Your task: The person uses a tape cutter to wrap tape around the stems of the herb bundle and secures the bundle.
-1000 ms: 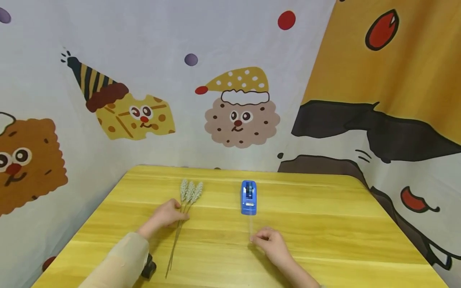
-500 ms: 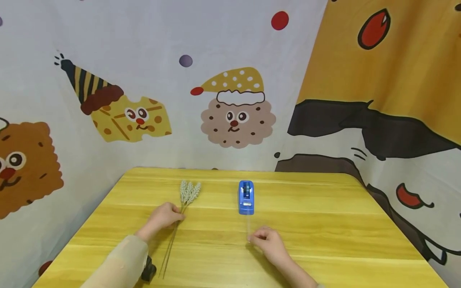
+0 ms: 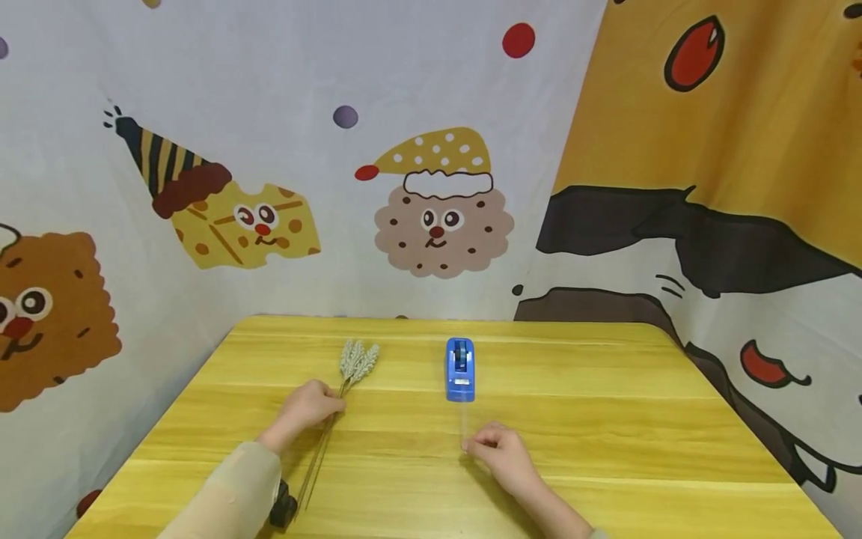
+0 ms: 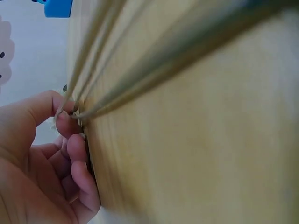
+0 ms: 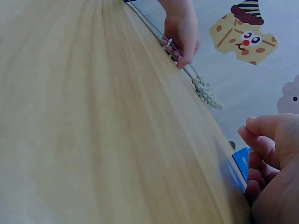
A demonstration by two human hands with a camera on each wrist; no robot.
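Note:
On the left of the table in the head view, my left hand (image 3: 308, 408) pinches several thin stems with pale green, wheat-like heads (image 3: 358, 361) between thumb and fingers. The heads point to the far edge, and the bare stem ends (image 3: 314, 471) trail toward me. The left wrist view shows the stems (image 4: 88, 51) converging at the fingertips (image 4: 65, 122). My right hand (image 3: 503, 455) pinches the end of a strip of clear tape (image 3: 464, 421) between thumb and forefinger. That strip runs out from the front of a blue tape dispenser (image 3: 461, 391) at the back middle.
A wood-grain table (image 3: 606, 419) reaches back to a cartoon-printed cloth (image 3: 323, 45). Beside the left sleeve (image 3: 229, 486) sits a small black object (image 3: 283, 507).
The wheat-like heads have drawn closer together in my left hand, and their stem ends have shifted. My right hand holds the tape end in nearly the same place. The head view has shifted slightly.

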